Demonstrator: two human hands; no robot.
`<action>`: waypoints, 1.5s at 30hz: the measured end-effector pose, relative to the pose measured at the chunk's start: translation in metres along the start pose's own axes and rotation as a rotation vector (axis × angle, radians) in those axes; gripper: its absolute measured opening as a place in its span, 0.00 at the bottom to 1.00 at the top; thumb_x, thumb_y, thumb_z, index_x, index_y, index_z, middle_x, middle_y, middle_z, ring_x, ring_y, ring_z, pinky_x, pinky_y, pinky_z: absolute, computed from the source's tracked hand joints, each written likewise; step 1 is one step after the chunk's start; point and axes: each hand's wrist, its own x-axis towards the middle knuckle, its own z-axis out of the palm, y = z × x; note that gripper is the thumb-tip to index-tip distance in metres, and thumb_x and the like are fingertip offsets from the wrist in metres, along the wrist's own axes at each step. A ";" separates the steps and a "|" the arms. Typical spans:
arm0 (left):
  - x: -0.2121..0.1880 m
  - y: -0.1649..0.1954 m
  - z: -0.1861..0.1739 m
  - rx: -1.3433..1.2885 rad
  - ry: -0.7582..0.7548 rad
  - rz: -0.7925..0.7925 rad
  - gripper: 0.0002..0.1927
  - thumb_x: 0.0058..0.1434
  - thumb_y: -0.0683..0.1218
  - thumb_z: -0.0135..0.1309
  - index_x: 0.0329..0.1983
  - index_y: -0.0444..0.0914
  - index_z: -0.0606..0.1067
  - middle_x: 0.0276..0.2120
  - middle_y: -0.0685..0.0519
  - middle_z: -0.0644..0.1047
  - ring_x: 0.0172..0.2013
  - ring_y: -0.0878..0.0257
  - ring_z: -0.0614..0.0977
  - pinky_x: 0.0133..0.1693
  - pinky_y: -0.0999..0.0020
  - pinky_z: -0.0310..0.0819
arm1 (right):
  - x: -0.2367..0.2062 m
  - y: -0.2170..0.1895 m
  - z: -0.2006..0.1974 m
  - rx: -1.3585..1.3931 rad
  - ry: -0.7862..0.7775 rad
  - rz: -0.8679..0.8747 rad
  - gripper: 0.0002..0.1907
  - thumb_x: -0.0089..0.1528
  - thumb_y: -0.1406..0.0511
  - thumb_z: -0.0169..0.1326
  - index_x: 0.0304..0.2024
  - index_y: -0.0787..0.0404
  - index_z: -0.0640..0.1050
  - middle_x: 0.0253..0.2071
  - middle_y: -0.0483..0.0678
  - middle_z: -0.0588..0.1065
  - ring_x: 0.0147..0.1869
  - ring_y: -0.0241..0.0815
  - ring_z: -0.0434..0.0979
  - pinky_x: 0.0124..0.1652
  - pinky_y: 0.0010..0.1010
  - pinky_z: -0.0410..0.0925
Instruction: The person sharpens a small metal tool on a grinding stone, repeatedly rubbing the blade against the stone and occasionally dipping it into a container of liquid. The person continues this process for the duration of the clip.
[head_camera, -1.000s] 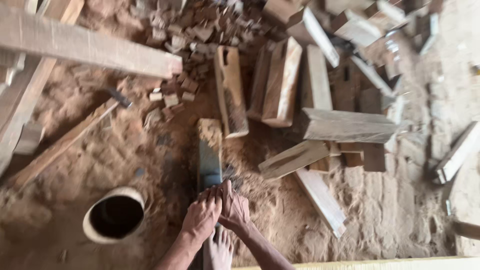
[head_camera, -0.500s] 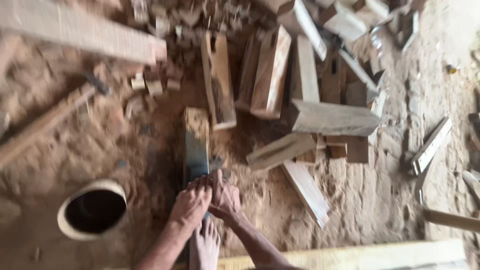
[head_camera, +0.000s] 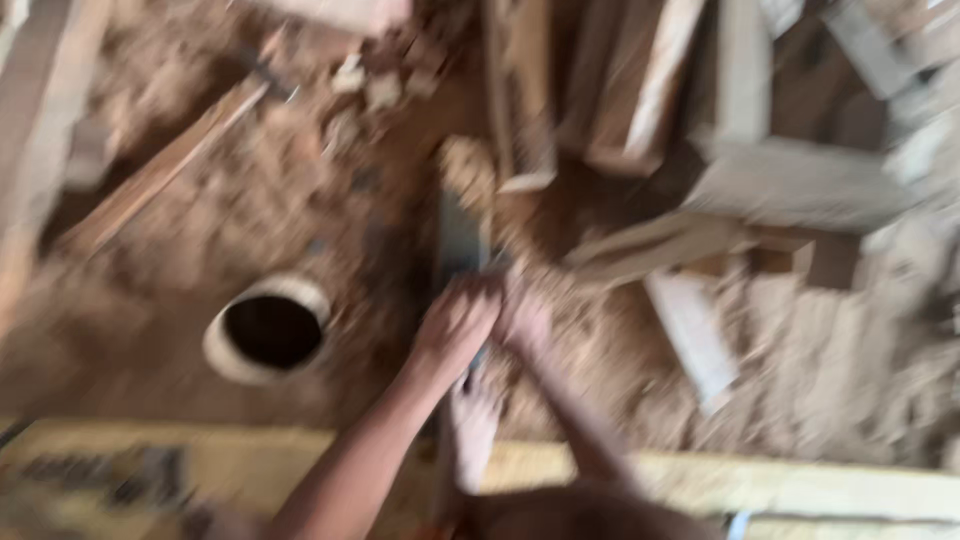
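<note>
**Both hands on a blurred piece, a bare foot close below**

I am pressing both hands together on the near end of a long, narrow wooden piece (head_camera: 460, 225) that is lying on the sawdust floor (head_camera: 330, 200) and running away from my fingers. My left hand (head_camera: 455, 325) is curled over it, and my right hand (head_camera: 522, 318) is sitting just beside it, touching. The picture is smeared, so I cannot tell whether my fingers are fully closed around the wood or around a tool handle, or only bearing down on it.

The nearest risk, as I am judging it, is my own bare foot (head_camera: 472, 425): it is resting directly below my fingers, on or against the same piece, and a slip of either hand could be carrying whatever I am gripping straight onto my toes. Loose sawdust under the piece could be letting it slide.

To the left of my fingers a round, white-rimmed hole (head_camera: 268, 330) is opening in the floor; a shifted knee or a dropped thing could be going into it. Beyond my fingers and off to the right, a pile of cut timber blocks (head_camera: 790, 185) is crowding in, and a pale offcut (head_camera: 690, 335) is lying near my right hand. A long plank (head_camera: 800, 485) is crossing below my forearms.
</note>
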 end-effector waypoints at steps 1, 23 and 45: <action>0.012 -0.002 -0.004 -0.079 -0.211 -0.048 0.07 0.59 0.40 0.55 0.41 0.36 0.76 0.40 0.43 0.79 0.46 0.51 0.81 0.52 0.59 0.75 | 0.007 0.004 -0.001 0.000 -0.177 0.010 0.35 0.59 0.53 0.55 0.65 0.60 0.66 0.40 0.61 0.79 0.37 0.58 0.80 0.34 0.48 0.72; -0.074 0.035 -0.025 -0.188 -0.115 -0.169 0.24 0.62 0.40 0.59 0.61 0.28 0.71 0.56 0.35 0.77 0.55 0.46 0.82 0.58 0.55 0.78 | -0.075 -0.017 0.013 0.016 -0.010 -0.340 0.29 0.64 0.55 0.48 0.58 0.71 0.65 0.42 0.66 0.76 0.28 0.46 0.78 0.10 0.28 0.66; 0.004 0.005 0.009 -0.167 -0.294 -0.084 0.20 0.61 0.39 0.61 0.56 0.31 0.72 0.53 0.38 0.79 0.51 0.48 0.83 0.44 0.60 0.85 | -0.002 0.011 0.003 0.348 0.131 -0.081 0.23 0.67 0.52 0.50 0.51 0.64 0.64 0.30 0.52 0.77 0.23 0.36 0.70 0.19 0.29 0.66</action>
